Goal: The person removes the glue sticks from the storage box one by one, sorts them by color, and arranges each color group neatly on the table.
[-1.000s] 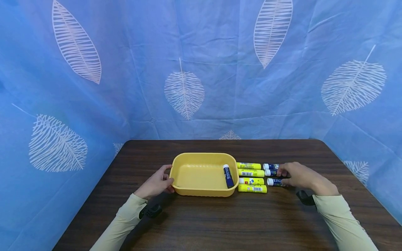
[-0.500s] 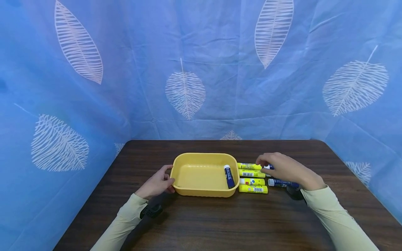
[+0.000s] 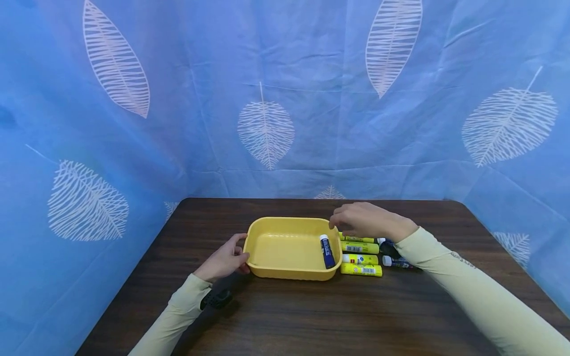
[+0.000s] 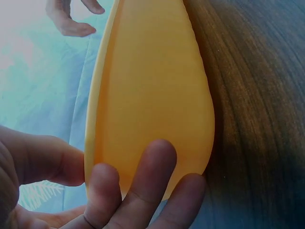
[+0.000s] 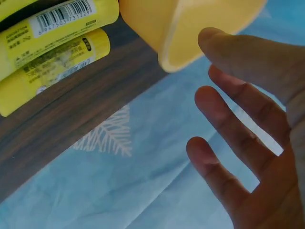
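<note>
A yellow plastic tray [image 3: 285, 273] stands on the table, with a dark blue, white-capped glue stick [image 3: 327, 253] lying near its right end. At the tray's left end my left hand [image 3: 224, 258] grips the rim, thumb and fingers on either side of the wall [image 4: 152, 86]. My right hand [image 3: 367, 219] hovers over the back right corner of the tray, fingers loosely bent. The right wrist view shows nothing in this hand [image 5: 248, 114]. Several yellow glue sticks [image 3: 359, 247] lie in a column against the tray's right side; the hand partly covers the rearmost.
Right of the yellow sticks lie dark blue glue sticks [image 3: 396, 262], partly hidden beneath my right forearm and wrist strap. Dark wood forms the table top [image 3: 285, 316]. A blue leaf-patterned cloth [image 3: 311, 138] hangs behind it.
My right hand has moved left, from the dark blue glue sticks across the yellow ones to the tray's back right corner. My left hand has stayed on the tray.
</note>
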The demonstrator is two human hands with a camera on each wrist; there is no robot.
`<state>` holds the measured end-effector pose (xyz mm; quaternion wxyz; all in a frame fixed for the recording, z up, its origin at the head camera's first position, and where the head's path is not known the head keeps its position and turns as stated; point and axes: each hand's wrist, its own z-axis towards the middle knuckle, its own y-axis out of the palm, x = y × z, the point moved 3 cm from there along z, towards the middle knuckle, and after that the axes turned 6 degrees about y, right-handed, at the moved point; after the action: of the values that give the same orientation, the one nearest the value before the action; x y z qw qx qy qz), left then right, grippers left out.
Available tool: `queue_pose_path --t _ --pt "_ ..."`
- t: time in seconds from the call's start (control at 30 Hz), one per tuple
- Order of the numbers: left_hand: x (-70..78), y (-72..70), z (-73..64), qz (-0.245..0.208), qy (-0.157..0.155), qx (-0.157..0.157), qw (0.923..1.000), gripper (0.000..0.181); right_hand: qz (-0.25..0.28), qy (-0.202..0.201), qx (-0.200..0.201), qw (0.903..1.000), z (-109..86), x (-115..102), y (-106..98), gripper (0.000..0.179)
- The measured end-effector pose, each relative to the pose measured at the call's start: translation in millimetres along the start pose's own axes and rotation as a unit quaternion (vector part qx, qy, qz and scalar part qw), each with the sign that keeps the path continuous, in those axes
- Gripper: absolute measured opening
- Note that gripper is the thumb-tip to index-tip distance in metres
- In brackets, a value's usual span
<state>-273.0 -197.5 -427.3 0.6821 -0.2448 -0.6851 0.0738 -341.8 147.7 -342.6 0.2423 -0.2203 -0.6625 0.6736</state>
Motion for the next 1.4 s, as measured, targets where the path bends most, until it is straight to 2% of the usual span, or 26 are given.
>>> queue_pose_path --t 0.23,0.37,0.6,0.93,1.17,1.4 --pt "5.2 -0.9 -1.5 0.002 0.002 -0.001 1.0000 0.060 -0.085 -0.072 -0.044 0.9928 24.5 -23.4 4.3 0.029" --pt "6.4 -1.1 -1.9 0.000 0.006 -0.003 1.0000 0.060 -0.111 -0.077 -0.069 0.9884 35.7 -30.8 7.6 0.027" --pt "3.4 -0.3 -0.2 0.002 -0.004 -0.004 1.0000 0.061 -0.101 -0.050 -0.108 0.9877 48.4 -29.6 19.9 0.029" --pt "-1.0 0.2 2.7 -0.001 -0.009 -0.002 1.0000 0.061 -0.047 -0.008 -0.156 0.9866 54.1 -24.8 39.7 0.032" --pt "-1.7 -0.9 2.8 -0.002 -0.001 -0.006 1.0000 0.061 -0.038 -0.005 -0.166 0.9853 57.8 -24.1 51.5 0.023" --pt "-1.8 -1.2 1.9 -0.001 -0.002 -0.006 1.0000 0.062 -0.029 -0.020 -0.179 0.9832 59.8 -32.2 55.3 0.026"
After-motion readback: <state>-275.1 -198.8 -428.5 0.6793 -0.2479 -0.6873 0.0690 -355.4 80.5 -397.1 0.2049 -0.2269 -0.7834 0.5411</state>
